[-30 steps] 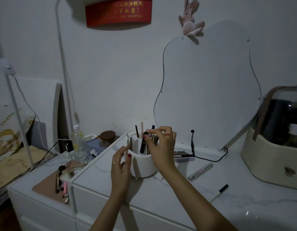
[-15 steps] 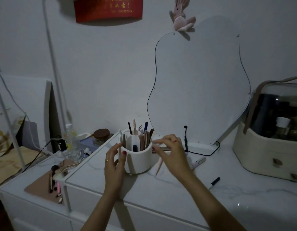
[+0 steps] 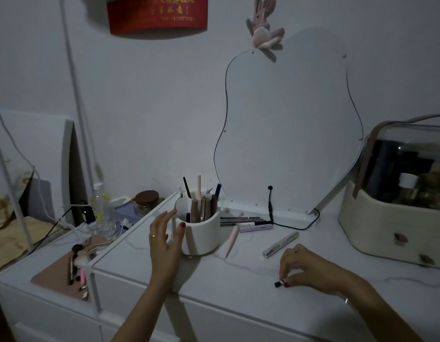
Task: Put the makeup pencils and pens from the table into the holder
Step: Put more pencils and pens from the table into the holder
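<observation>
Bare table lies open between the holder and the right hand, with only a pink pencil and silver tube lying farther back.

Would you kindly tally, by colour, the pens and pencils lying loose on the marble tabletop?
Pale pink pencil: 1
Lilac pen: 1
Silver tube pen: 1
Dark slim pencils by the mirror: about 3
Black-tipped pen, at right hand: 1
Total: about 7

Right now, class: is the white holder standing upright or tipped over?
Upright. The holder stands on its base on the table, its open top up and the pens in it standing. The left hand rests against its side.
</observation>
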